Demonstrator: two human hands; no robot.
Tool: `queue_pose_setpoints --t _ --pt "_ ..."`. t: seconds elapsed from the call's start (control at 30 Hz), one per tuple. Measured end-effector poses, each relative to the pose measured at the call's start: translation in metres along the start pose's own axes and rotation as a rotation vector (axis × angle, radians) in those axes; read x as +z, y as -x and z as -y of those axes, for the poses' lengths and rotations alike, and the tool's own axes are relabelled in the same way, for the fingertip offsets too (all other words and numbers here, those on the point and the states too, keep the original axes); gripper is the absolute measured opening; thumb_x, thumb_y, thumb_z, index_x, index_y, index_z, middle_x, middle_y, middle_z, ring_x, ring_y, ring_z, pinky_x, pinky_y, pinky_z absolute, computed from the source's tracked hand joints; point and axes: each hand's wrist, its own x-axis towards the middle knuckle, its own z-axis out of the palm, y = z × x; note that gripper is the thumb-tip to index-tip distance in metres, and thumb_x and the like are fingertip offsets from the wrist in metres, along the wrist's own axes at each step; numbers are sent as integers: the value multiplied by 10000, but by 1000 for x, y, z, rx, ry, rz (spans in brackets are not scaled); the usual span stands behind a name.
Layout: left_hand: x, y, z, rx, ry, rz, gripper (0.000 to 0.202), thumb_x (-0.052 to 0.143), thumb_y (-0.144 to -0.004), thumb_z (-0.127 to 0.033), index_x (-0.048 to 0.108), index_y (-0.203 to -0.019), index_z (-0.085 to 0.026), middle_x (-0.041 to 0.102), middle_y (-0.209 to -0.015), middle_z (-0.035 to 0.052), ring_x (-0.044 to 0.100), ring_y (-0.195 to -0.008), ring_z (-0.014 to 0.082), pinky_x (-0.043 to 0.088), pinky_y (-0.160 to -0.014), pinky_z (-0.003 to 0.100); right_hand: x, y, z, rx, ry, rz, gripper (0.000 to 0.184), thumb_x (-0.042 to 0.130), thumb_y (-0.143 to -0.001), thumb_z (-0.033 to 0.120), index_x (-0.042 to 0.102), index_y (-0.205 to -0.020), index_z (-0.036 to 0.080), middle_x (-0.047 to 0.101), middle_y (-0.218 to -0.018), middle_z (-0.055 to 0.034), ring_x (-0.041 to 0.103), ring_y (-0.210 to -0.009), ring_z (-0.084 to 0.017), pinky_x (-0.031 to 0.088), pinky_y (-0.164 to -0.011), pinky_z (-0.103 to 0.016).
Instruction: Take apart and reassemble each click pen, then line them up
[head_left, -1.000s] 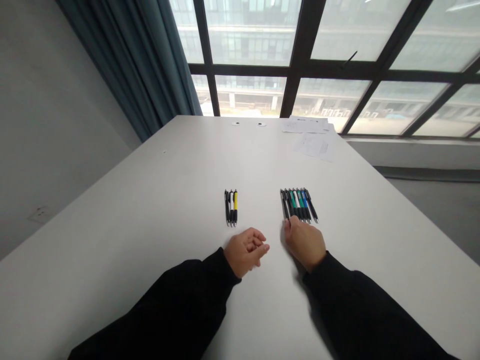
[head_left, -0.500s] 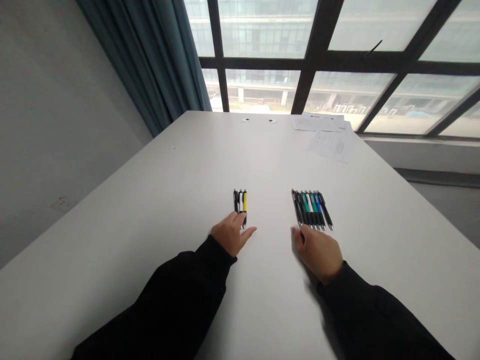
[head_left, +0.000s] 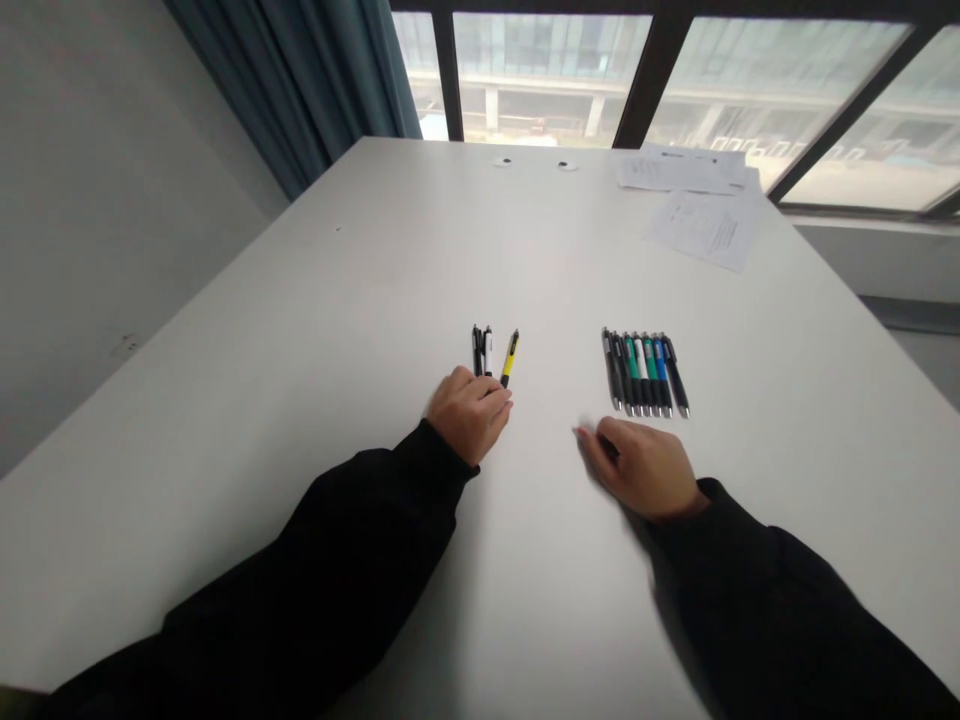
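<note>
My left hand (head_left: 471, 410) has its thumb and fingers closed on the lower end of a yellow pen (head_left: 511, 356), which slants away from its neighbours. Just left of it, a black pen (head_left: 477, 350) and a white pen (head_left: 488, 350) lie side by side, their lower ends hidden by the hand. My right hand (head_left: 646, 468) rests on the table with fingers curled loosely and nothing visible in them. Beyond it lies a row of several pens (head_left: 641, 375), black, green, white and blue, all apart from the hand.
The white table (head_left: 420, 240) reaches to the window. Printed sheets of paper (head_left: 701, 215) lie at its far right corner. Two small round fittings (head_left: 504, 162) sit near the far edge. A blue curtain (head_left: 315, 80) hangs at the left.
The yellow pen has shifted right, away from the white pen, and tilted, with my left fingers now closed on it. My right hand has drawn back slightly from the row. The view has tipped downward.
</note>
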Motion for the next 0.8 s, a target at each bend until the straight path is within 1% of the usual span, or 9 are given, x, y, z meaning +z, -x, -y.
queue_pose_setpoints --t 0.1,0.2,0.27,0.37,0.4,0.5,0.63,0.7,0.8 --pt "0 -1 -3 10 17 -23 167 570 -871 -162 736 -864 -178 712 -851 72 539 -808 214 410 -728 347 -1 0 -2 -12 -76 -23 376 481 -947 412 544 -656 182 566 -567 -8 467 -495 -117 243 -521 -269" --pt "-2 -2 -5 22 100 -10 161 571 -852 -132 726 -838 -176 693 -814 68 539 -817 210 421 -755 346 0 0 -4 32 -182 -64 255 513 -929 382 609 -831 167 612 -660 -15 513 -537 -122 324 -546 -254" --pt "-3 -3 -6 8 112 -3 134 609 -844 -192 729 -901 -175 673 -857 77 526 -835 217 429 -781 358 2 1 -5 61 -248 -82 218 533 -913 361 613 -932 159 624 -708 -15 516 -534 -116 364 -558 -250" --pt "-3 -4 -6 -78 35 -7 291 689 -805 -334 716 -1030 -152 632 -962 116 500 -873 252 428 -786 397 4 0 -7 93 -310 -94 202 558 -895 341 604 -969 160 619 -734 -7 506 -511 -104 398 -565 -254" --pt "-2 -5 -7 -111 9 3 287 700 -798 -340 719 -1009 -147 623 -971 123 495 -882 260 426 -787 406 4 0 -8 104 -326 -95 201 565 -891 337 603 -979 161 621 -744 -6 508 -510 -102 408 -569 -257" --pt "-2 -6 -12 -165 1 37 108 671 -815 -236 712 -851 -142 622 -950 118 497 -902 265 423 -810 422 3 0 -8 141 -394 -112 259 581 -887 337 592 -1073 156 643 -808 -17 500 -493 -94 431 -571 -270" --pt "-4 -7 -25 -73 230 9 107 592 -865 -187 677 -841 -128 626 -952 113 515 -907 235 444 -859 413 2 -1 -6 221 -597 -184 388 559 -916 353 534 -1255 166 658 -948 -56 479 -473 -82 436 -520 -272" --pt "-6 -7 -30 -35 412 3 127 567 -888 -203 668 -873 -128 619 -960 105 540 -872 200 471 -826 370 3 0 -7 303 -737 -225 317 548 -927 364 584 -1184 182 643 -875 -39 497 -477 -89 418 -476 -257" --pt "-8 -6 -32 -65 645 27 166 559 -903 -253 674 -891 -134 612 -933 85 550 -742 136 486 -681 277 7 0 -10 414 -990 -283 222 609 -894 377 611 -1018 193 578 -726 11 507 -461 -90 386 -413 -226"
